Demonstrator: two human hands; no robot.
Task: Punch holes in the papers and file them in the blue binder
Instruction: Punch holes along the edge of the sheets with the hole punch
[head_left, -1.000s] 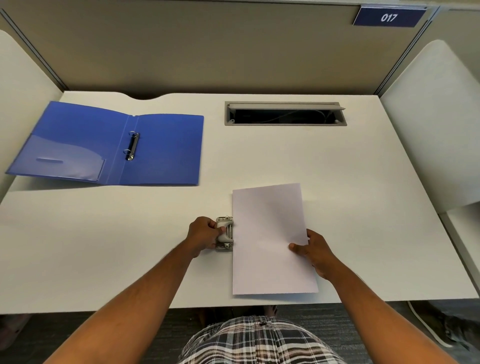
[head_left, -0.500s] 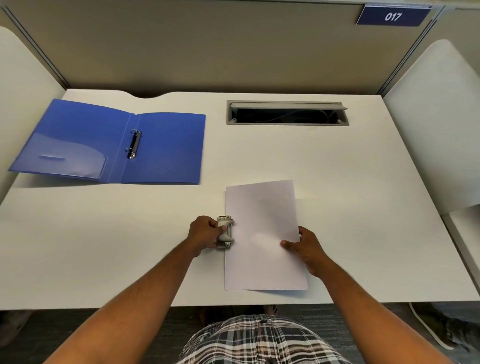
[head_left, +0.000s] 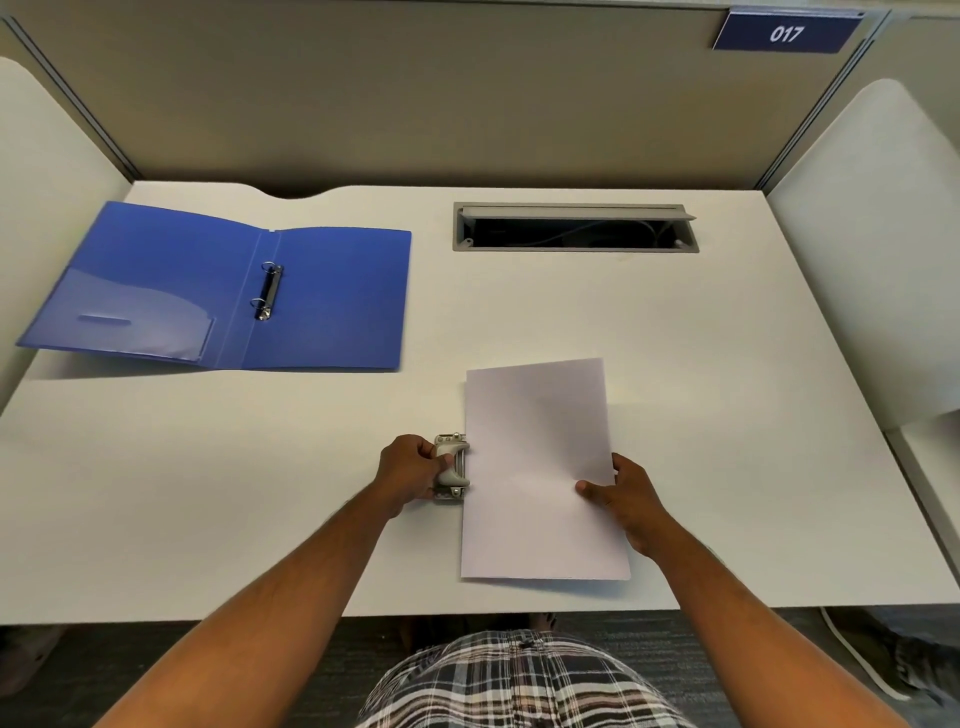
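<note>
In the upper left of the frame my blue binder (head_left: 322, 301) lies open and flat on the desk (head_left: 727, 364), its rings (head_left: 269, 291) closed as far as I can tell. Low and just left of centre, my left hand (head_left: 408, 467) has its fingers curled round the hole punch (head_left: 452, 467), gripping the lever from the left side. The paper (head_left: 540, 467) sits just right of the punch, its left edge tucked into or against the slot; I cannot tell how deep it goes. Further right, my right hand (head_left: 623, 499) pinches the paper's right edge, thumb on top and the other fingers hidden beneath.

My worry is alignment: the sheet looks slightly tilted against the punch, so pressing now could put the holes crooked or too near the edge, and they would miss the binder's rings or tear out. If I pull with my right hand while pressing, the paper could slide out of the slot. The punch could also skid on the smooth desk
</note>
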